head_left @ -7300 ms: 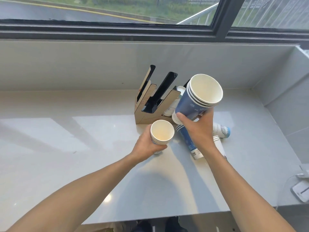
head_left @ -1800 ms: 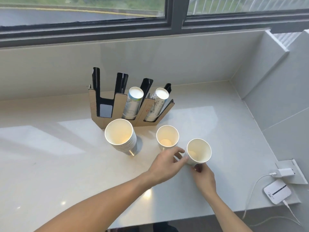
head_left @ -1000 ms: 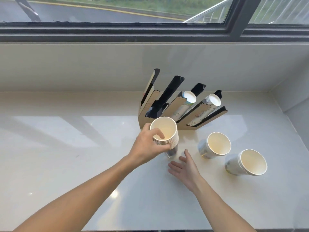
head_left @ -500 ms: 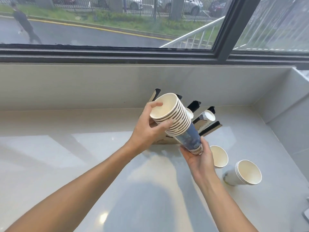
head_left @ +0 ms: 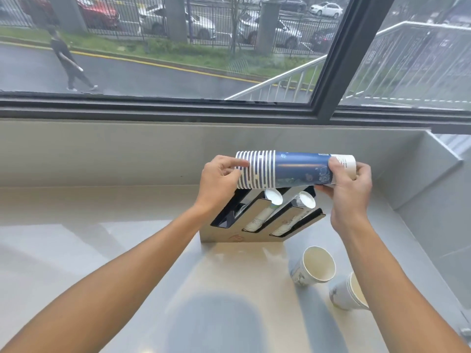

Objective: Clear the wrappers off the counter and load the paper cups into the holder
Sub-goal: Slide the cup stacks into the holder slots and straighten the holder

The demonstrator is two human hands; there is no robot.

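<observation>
A stack of blue and white paper cups [head_left: 293, 169] lies level in the air above the cup holder [head_left: 257, 220]. My left hand [head_left: 219, 182] grips the rim end on the left. My right hand [head_left: 349, 189] grips the bottom end on the right. The holder is tan with slanted black slots; two right slots hold white cup stacks [head_left: 265, 212], and the left slots look empty. Two more groups of cups stand on the counter [head_left: 102, 238] at the right: one cup [head_left: 316, 266] and a small stack [head_left: 346, 294] partly behind my right forearm.
A grey ledge and a window run along the back of the counter. A side wall closes the counter at the right. A small white object shows at the bottom right edge.
The cup stack has been lifted from the counter and turned from a slant to level above the holder. My right hand went from under it to gripping its bottom end.
</observation>
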